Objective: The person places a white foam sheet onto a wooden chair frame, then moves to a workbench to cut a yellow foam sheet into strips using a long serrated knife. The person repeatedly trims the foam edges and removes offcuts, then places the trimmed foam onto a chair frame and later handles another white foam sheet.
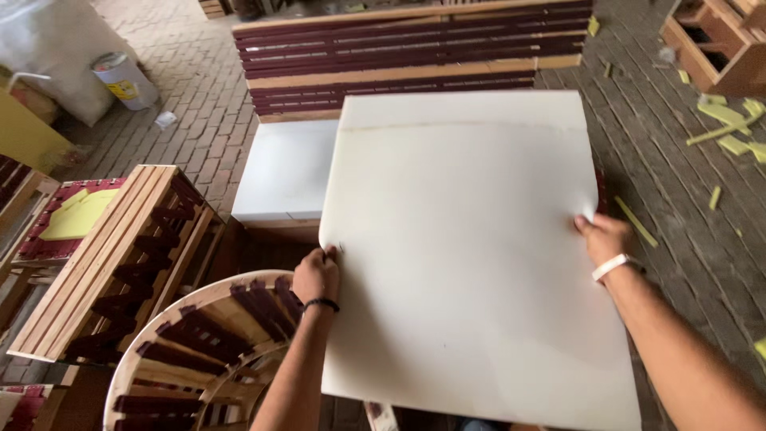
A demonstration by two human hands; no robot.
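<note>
Left hand (316,275): fingers curled shut, pinching the left edge of a large white foam sheet (471,255) near its mid-height. Right hand (604,238): fingers wrapped over the opposite edge, tips hidden behind the sheet, thumb lying on its face. The sheet is held flat between the two hands, tilted toward the viewer, its far end lying over the seat of a slatted wood-and-maroon bench (407,52) and partly covering a second white cushion (283,172) already on that seat.

Risks, as judged from this pose: each grip takes only a narrow strip of edge, so the soft sheet could sag in the middle, fold along the faint crease near its top, or slip out of the pinch on the left. The near corner hangs just above a round woven chair frame (199,351); a drop or swing could catch it there. A slatted crate-like frame (112,255) crowds the left side, and yellow foam offcuts (730,128) litter the brick floor (199,96), a footing hazard.
</note>
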